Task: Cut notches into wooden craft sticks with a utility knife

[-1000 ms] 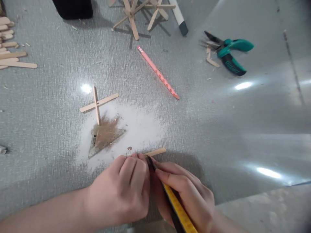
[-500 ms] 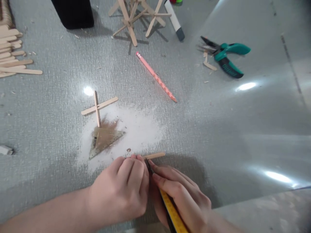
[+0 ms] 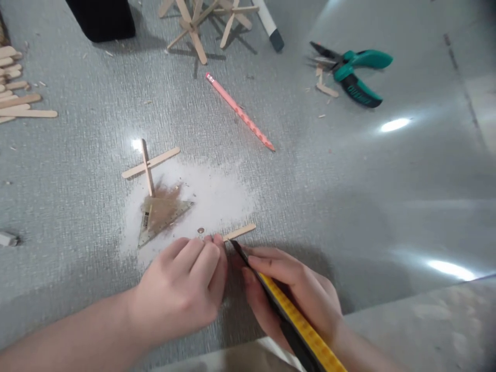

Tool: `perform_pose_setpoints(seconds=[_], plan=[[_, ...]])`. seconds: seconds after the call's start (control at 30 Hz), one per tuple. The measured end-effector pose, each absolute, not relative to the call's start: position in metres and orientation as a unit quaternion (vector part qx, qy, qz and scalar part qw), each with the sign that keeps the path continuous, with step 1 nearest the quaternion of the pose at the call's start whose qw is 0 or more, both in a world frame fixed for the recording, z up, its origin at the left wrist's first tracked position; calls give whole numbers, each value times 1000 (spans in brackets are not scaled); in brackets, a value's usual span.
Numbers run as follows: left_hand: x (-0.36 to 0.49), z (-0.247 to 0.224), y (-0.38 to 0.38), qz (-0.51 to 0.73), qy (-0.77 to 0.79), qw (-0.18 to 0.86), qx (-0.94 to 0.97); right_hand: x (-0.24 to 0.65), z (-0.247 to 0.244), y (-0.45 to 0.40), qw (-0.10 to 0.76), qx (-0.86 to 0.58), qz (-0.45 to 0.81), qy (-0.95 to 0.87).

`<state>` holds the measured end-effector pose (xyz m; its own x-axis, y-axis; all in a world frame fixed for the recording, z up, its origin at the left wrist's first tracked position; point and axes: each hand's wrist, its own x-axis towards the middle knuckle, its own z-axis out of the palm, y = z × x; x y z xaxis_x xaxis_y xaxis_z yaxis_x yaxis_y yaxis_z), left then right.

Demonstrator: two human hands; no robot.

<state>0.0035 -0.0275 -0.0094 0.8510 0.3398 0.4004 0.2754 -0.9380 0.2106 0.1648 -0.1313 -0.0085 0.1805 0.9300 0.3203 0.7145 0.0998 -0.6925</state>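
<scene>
I see the left hand (image 3: pixel 180 289), fingers curled closed on the stick (image 3: pixel 241 231), right of the triangle ruler (image 3: pixel 166 217); the right hand's (image 3: pixel 300 292) fingers wrap the knife (image 3: pixel 298 323). Pressed too hard, I think its tip could skid into the left fingertips.

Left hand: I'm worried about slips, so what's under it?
From under the left hand, one end of a wooden stick juts out; the rest, and anything else beneath, is covered.
</scene>
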Motion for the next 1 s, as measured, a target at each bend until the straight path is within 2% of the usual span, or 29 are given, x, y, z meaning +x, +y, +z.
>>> perform_pose_setpoints(seconds=[0.33, 0.53, 0.57, 0.7, 0.73, 0.87, 1.0], plan=[[3, -9, -30, 231, 157, 50, 959, 156, -13, -130, 408, -654, 146, -620], [-5, -17, -20, 210, 193, 153, 946, 161, -11, -135, 421, -660, 137, -606], [-7, -19, -18, 215, 202, 179, 939, 162, -13, -135, 440, -668, 129, -586], [-13, -20, -12, 256, 214, 279, 900, 170, -27, -129, 614, -636, 59, -463], [-14, -19, -11, 262, 212, 306, 891, 172, -29, -126, 624, -628, 45, -464], [-17, -15, -10, 278, 208, 389, 853, 184, -26, -116, 570, -645, 16, -508], [-18, -17, -10, 311, 179, 420, 834, 189, -8, -112, 508, -676, -31, -534]])
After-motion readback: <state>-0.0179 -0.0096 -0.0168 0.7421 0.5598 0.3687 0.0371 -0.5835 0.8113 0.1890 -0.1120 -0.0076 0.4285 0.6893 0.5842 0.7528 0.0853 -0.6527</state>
